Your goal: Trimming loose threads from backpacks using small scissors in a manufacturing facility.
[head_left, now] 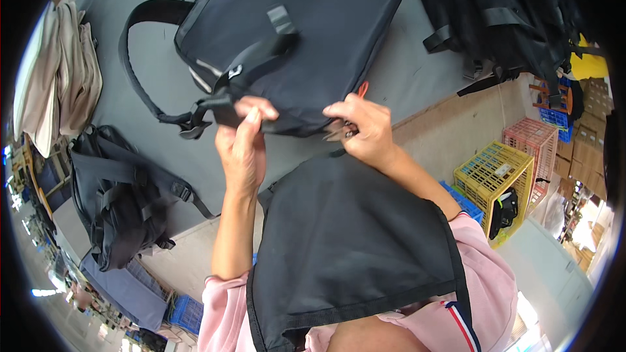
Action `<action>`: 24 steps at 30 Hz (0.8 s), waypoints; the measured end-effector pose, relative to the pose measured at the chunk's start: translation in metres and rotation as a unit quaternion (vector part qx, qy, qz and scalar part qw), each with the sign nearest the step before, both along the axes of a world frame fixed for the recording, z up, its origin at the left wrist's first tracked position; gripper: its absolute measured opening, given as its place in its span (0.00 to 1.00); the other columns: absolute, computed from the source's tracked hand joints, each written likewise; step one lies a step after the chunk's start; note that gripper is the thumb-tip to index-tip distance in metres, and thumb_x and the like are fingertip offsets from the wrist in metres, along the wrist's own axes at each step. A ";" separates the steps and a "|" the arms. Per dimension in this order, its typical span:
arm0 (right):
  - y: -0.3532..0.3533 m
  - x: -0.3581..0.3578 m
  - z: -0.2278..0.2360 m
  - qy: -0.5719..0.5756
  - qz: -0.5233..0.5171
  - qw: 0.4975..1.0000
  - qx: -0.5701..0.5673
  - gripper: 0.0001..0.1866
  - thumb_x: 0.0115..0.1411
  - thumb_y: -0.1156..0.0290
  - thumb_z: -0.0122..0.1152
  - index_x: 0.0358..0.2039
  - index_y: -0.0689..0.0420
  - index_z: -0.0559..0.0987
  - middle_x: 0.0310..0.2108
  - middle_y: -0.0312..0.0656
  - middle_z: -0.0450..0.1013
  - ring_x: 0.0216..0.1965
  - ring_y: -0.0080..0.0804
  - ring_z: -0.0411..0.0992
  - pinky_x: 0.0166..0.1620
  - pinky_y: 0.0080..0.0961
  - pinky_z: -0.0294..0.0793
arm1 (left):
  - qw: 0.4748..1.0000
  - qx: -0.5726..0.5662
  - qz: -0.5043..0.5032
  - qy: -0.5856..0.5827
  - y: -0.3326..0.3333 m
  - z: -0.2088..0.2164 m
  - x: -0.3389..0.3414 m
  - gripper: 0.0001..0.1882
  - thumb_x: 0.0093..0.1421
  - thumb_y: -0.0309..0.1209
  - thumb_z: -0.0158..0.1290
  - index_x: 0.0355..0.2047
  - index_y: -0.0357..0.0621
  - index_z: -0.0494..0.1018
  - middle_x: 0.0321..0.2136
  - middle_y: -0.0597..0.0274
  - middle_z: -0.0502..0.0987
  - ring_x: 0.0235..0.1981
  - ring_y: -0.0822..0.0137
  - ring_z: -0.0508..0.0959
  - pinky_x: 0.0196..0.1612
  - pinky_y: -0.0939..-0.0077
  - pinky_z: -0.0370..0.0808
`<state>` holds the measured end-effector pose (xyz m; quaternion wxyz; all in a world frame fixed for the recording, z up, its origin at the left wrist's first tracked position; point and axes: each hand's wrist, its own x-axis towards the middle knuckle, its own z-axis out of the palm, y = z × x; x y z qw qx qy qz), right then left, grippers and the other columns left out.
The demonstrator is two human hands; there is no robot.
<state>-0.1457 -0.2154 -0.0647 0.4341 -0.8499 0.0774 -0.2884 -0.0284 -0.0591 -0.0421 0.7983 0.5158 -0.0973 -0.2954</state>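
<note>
A black backpack [313,39] lies on the grey table [147,65], its near edge toward me. My left hand [242,137] is closed at that edge, thumb and fingers pinching a black webbing strap [225,107]; the fingertips are slightly blurred. On the right, my right hand [366,127] is curled near the bag's lower right corner. Out of its fingers sticks a small metal tool [335,133], which looks like thread snips and is partly hidden by the hand. A small orange loop [363,88] shows just above that hand. A metal buckle [235,72] sits on a loose strap.
Several black bags [502,19] are heaped at the far right. Another black bag [124,189] hangs over the left table edge, below stacked beige pieces [59,78]. Yellow [492,168] and pink [531,133] crates stand right of the table. A black apron [358,234] covers my front.
</note>
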 end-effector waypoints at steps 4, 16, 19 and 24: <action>-0.006 -0.007 0.024 0.186 0.072 0.941 0.273 0.11 0.48 0.87 0.57 0.32 0.60 0.78 0.25 0.36 0.72 0.26 0.18 0.70 0.24 0.14 0.68 | 0.986 0.168 -0.016 -0.020 0.068 -0.013 -0.007 0.07 0.60 0.30 0.49 0.35 0.41 0.70 0.32 0.63 0.70 0.37 0.73 0.67 0.44 0.77 0.60; -0.067 0.027 -0.014 0.086 -0.275 0.847 0.446 0.26 0.51 0.60 0.69 0.40 0.61 0.64 0.27 0.37 0.66 0.12 0.13 0.56 0.13 0.12 0.54 | 0.797 0.310 -0.270 -0.442 -0.009 0.100 0.043 0.06 0.55 0.24 0.54 0.33 0.36 0.75 0.26 0.53 0.76 0.27 0.57 0.77 0.31 0.71 0.72; -0.056 0.037 -0.028 0.071 -0.279 0.859 0.424 0.26 0.49 0.64 0.69 0.41 0.61 0.64 0.28 0.35 0.66 0.13 0.11 0.56 0.15 0.10 0.54 | 0.742 0.242 -0.220 -0.585 -0.090 0.056 0.071 0.11 0.55 0.24 0.53 0.40 0.37 0.73 0.39 0.54 0.74 0.40 0.56 0.74 0.41 0.68 0.71; -0.055 0.043 -0.039 0.048 -0.306 0.854 0.417 0.24 0.47 0.73 0.64 0.44 0.66 0.68 0.39 0.45 0.71 0.40 0.29 0.70 0.44 0.25 0.70 | 0.614 0.303 -0.263 -0.680 -0.187 -0.013 0.100 0.15 0.52 0.34 0.58 0.37 0.37 0.76 0.37 0.60 0.73 0.42 0.59 0.71 0.45 0.67 0.67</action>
